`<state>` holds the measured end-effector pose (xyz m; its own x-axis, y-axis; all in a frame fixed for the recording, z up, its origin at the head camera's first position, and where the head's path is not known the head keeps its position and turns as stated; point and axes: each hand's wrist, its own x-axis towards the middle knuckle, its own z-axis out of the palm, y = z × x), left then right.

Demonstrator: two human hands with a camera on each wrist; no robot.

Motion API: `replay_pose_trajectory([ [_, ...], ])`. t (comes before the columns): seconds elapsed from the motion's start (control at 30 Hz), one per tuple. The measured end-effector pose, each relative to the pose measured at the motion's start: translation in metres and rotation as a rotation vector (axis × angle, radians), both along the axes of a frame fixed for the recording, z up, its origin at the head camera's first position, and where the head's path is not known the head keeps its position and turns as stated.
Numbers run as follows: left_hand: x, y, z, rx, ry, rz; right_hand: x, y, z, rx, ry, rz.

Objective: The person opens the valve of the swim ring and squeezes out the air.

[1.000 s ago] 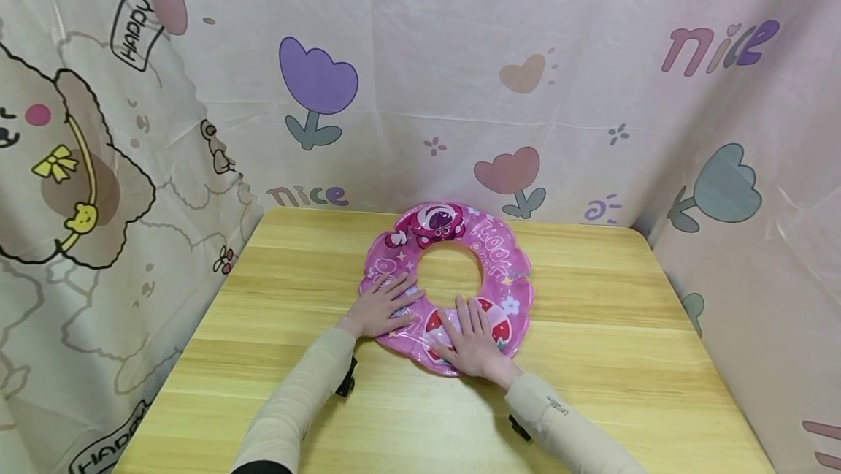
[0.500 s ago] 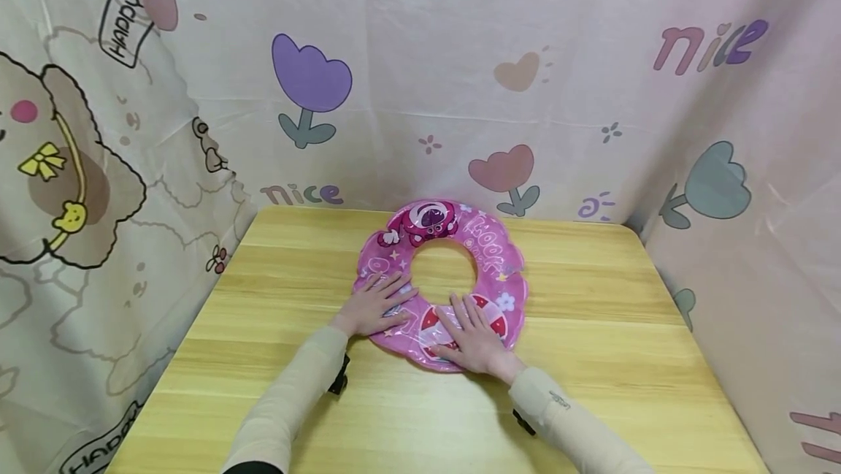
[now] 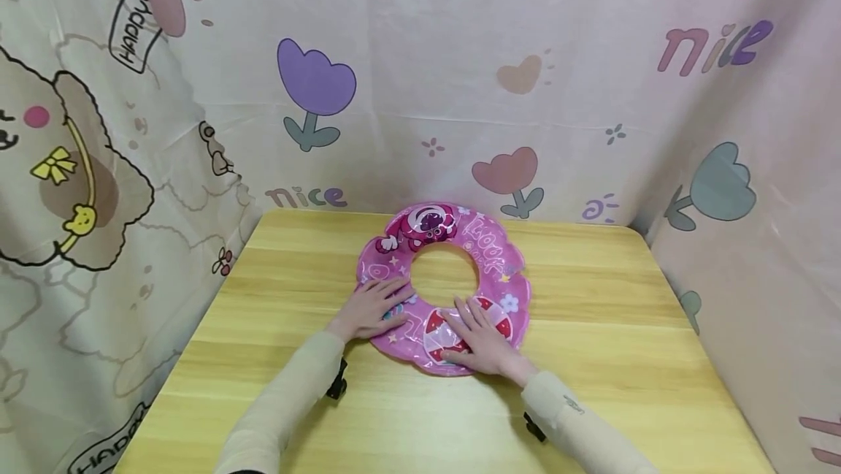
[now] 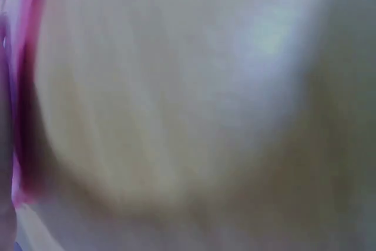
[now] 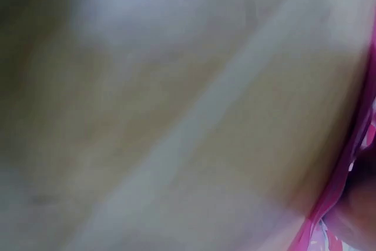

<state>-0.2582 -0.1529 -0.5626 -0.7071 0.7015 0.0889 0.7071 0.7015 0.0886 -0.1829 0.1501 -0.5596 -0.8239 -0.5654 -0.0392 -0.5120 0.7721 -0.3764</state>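
Observation:
A pink inflatable swim ring [image 3: 496,255] with a cartoon bear, flowers and strawberry prints lies flat on the wooden table [image 3: 578,299]. My left hand [image 3: 371,310] rests on its near left side, fingers spread and nearly straight. On the near right side, over the strawberry print, lies my right hand [image 3: 482,342], its fingers extended. Neither hand is curled round the ring. In the left wrist view only the ring's pink edge [image 4: 29,45] and a sliver of hand show. The right wrist view has the ring's edge [image 5: 335,195] at the lower right, blurred.
The table's far edge meets a hanging cloth [image 3: 420,94] printed with tulips and lettering. Another patterned cloth [image 3: 184,240] hangs along the left side, and pale cloth [image 3: 755,299] covers the right. Dark wrist devices [image 3: 337,380] sit under the sleeves.
Both hands stay on the ring. The left has shifted slightly, its fingers drawn closer together; the right has moved a little to the right. The ring lies in about the same place.

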Motion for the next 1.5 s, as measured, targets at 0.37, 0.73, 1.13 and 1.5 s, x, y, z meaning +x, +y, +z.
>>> replay_pose_trajectory([
  [0.37,-0.029,0.009,0.017,-0.168,0.211,-0.054,-0.002,0.018,0.009,0.017,0.190,-0.060],
  [0.73,-0.025,0.010,0.018,-0.181,-0.110,0.084,-0.015,0.035,0.002,0.044,-0.005,-0.147],
  [1.13,-0.022,0.007,-0.001,-0.124,-0.124,0.164,-0.023,0.035,-0.005,0.017,-0.058,-0.155],
  [1.5,-0.021,0.009,-0.005,-0.113,-0.118,0.206,-0.020,0.035,-0.011,0.079,0.015,-0.136],
])
